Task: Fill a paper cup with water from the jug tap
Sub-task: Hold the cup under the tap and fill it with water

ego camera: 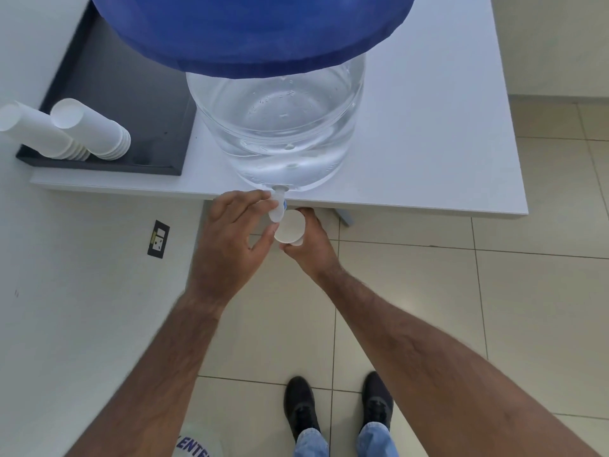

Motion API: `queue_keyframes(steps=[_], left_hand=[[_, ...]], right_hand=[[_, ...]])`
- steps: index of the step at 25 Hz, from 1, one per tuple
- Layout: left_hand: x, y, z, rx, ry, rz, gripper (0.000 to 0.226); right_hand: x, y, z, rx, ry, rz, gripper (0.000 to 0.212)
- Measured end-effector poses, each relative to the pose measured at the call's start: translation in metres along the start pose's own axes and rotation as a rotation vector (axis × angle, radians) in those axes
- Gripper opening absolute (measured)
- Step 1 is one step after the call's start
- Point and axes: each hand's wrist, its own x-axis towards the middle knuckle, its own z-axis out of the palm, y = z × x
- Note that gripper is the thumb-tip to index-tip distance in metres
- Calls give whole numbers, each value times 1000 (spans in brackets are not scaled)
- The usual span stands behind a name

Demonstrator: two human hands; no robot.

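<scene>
Paper cup waits under the tap, held from below.

The right hand has its fingers wrapped around the cup to keep the mouth just beneath the spout; the left hand pinches the tap with fingers and thumb, probably to open it. The jug stands at the edge of the white counter so the tap overhangs the tiled floor.

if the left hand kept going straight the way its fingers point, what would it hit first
Probably the tap: the left hand points up and right with its fingers already at it. Beyond the tap stands the water jug. Depth is hard to judge from above.
</scene>
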Motion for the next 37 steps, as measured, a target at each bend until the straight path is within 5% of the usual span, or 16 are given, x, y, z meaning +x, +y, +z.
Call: queue_keyframes(steps=[10,22,37], left_hand=[[6,-6,-5,-37,-57,10,36],[30,6,-13,-310,-127,-347,30],[34,14,-6,-385,-37,-405,28]], right_hand=[[7,3,7,66,-5,-17,69],[4,3,10,69,8,-15,68],[5,0,6,99,17,-13,69]])
